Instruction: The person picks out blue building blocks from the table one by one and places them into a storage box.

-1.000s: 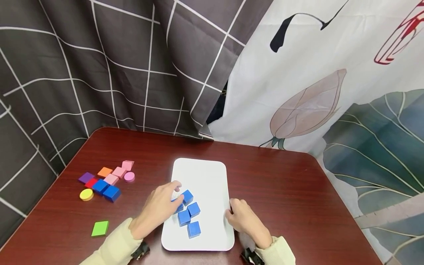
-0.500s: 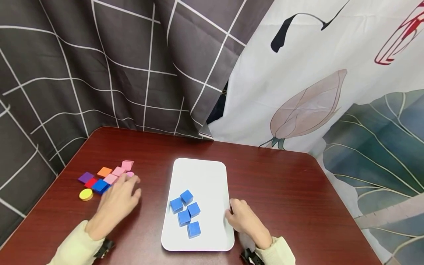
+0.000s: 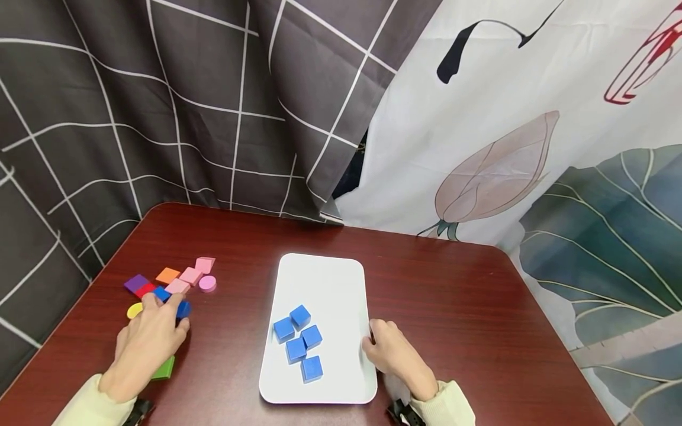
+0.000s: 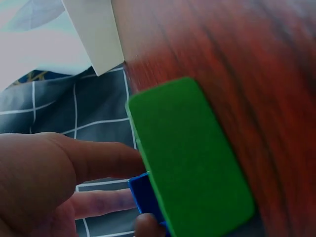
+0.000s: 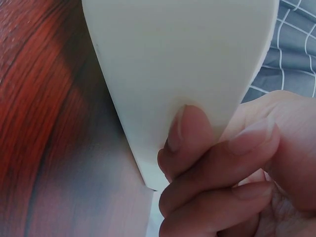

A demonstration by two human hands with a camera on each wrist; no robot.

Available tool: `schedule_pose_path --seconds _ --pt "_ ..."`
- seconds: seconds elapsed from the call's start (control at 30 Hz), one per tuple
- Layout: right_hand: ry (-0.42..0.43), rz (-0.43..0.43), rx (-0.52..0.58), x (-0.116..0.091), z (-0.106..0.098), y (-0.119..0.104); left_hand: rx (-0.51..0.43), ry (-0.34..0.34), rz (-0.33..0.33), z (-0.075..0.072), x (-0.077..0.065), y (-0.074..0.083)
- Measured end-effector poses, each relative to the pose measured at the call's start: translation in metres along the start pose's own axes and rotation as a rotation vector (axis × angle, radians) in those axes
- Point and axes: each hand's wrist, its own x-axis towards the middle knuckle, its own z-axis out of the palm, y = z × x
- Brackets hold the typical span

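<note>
My left hand [image 3: 146, 340] reaches over the blocks at the left of the table. Its thumb and forefinger stand apart around a blue block [image 3: 183, 309], fingertips right at its sides; a second blue block [image 3: 161, 293] is partly covered by the fingers. In the left wrist view a green block [image 4: 190, 158] stands close in front, hiding much of the blue block [image 4: 144, 195]. My right hand [image 3: 394, 352] pinches the right rim of a white tray [image 3: 319, 269], with a fingertip against its outer wall and other fingers curled in. Several blue cubes [image 3: 295, 350] lie in the tray's left half.
Beyond the left hand lie pink blocks [image 3: 190, 276], a pink disc [image 3: 207, 284], an orange block [image 3: 167, 276], a purple block [image 3: 137, 283], a red block [image 3: 144, 289] and a yellow disc [image 3: 134, 310]. Curtains [image 3: 202, 118] hang behind the dark red table [image 3: 453, 307].
My left hand has left the blue cubes in the tray and moved left to the loose blocks, then lower over the blue ones. The right hand and tray have stayed put.
</note>
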Motion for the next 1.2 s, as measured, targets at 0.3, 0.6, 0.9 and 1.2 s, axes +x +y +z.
schedule_pose_path --seconds 0.3,0.6,0.9,1.2 --pt "0.010 -0.002 -0.012 -0.001 0.000 0.000 0.016 -0.056 -0.005 -0.002 0.002 0.005" --pt "0.016 0.001 -0.015 0.000 -0.001 -0.001 -0.036 -0.057 0.058 -0.004 0.009 0.030" --pt "0.010 -0.015 -0.001 -0.001 0.002 0.000 -0.140 0.023 0.161 0.008 0.020 0.074" --pt "0.020 -0.009 -0.016 -0.001 -0.001 0.001 -0.186 0.078 0.283 0.026 0.029 0.115"
